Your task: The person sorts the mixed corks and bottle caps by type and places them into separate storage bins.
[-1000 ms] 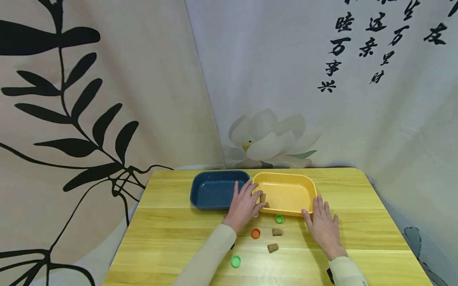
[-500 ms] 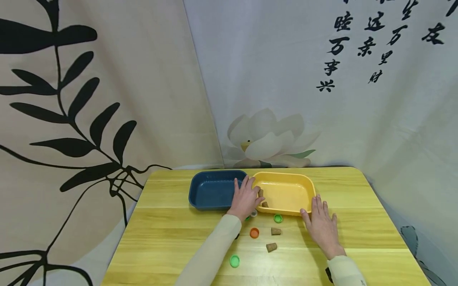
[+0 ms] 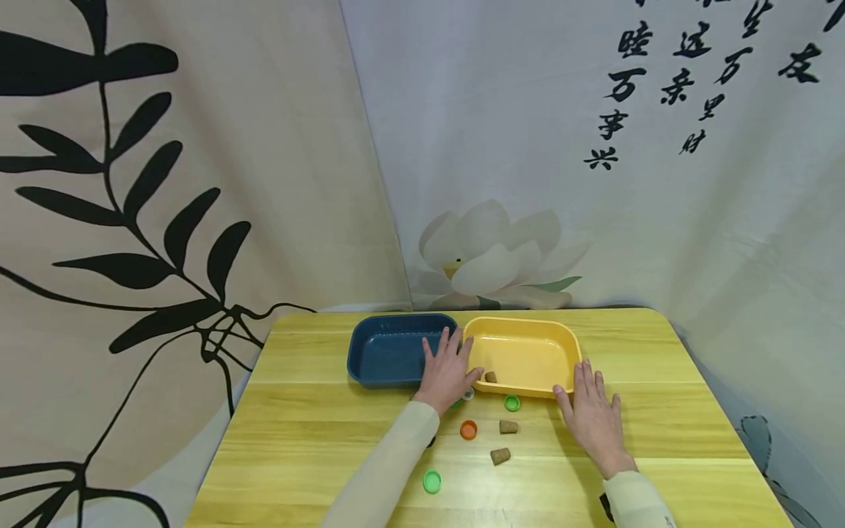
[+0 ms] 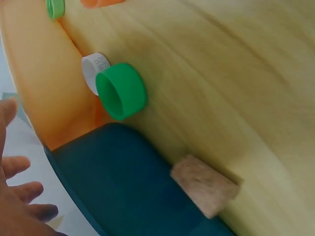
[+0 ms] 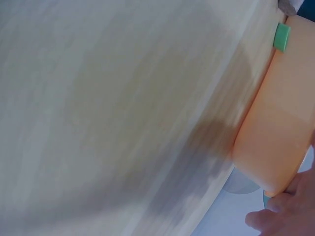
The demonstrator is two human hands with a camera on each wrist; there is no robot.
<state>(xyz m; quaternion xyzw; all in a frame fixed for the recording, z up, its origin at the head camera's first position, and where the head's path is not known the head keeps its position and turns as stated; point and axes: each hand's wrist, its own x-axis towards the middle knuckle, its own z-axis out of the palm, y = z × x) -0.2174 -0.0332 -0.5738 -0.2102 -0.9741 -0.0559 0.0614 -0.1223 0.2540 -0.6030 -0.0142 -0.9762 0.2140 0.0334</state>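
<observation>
Left hand [image 3: 446, 377] at the yellow tray's [image 3: 528, 361] left rim, fingers now spread wider, gripping nothing visible; one cork [image 3: 491, 377] inside by the thumb, another now out of sight, probably released; right hand's [image 3: 595, 422] straight fingers against the tray.

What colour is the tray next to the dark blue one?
The tray is yellow; it shows best in the head view.

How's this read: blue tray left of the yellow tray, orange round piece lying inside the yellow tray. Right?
Not quite: the orange round piece lies on the table, outside the yellow tray. The head view shows it. The blue tray is indeed left of the yellow one.
</observation>
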